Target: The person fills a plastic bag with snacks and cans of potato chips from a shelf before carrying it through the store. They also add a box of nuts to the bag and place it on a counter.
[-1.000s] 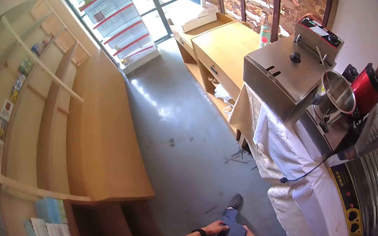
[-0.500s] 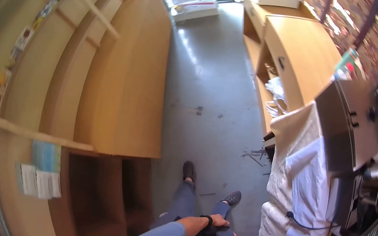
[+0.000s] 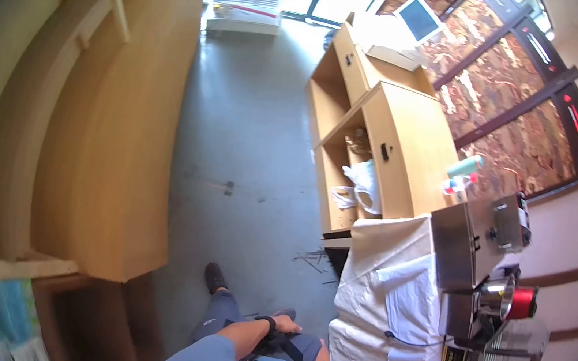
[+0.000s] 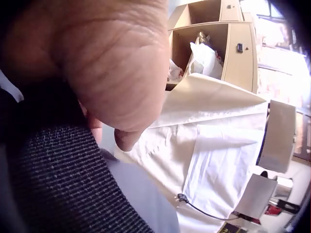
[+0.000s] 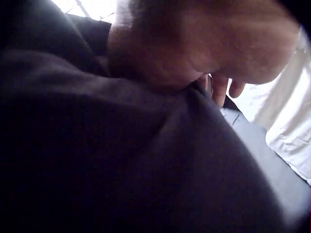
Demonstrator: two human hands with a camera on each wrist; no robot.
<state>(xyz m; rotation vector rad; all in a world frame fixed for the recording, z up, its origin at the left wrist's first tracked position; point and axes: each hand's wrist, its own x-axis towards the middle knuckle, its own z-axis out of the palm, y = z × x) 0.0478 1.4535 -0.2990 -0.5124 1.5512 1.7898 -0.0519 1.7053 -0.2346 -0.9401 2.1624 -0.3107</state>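
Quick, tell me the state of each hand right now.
Left hand: resting on the dark cloth at the lap; grip cannot be told.
Right hand: curled into the dark cloth, pinching it.

The black strap (image 3: 289, 346) is lying on the person's lap, close up against the waist. Its cloth is showing tiny woven ribs up close. The left hand (image 3: 282, 323) is resting on its upper end, and the right hand (image 5: 204, 43) is pressing on dark cloth (image 5: 121, 160)
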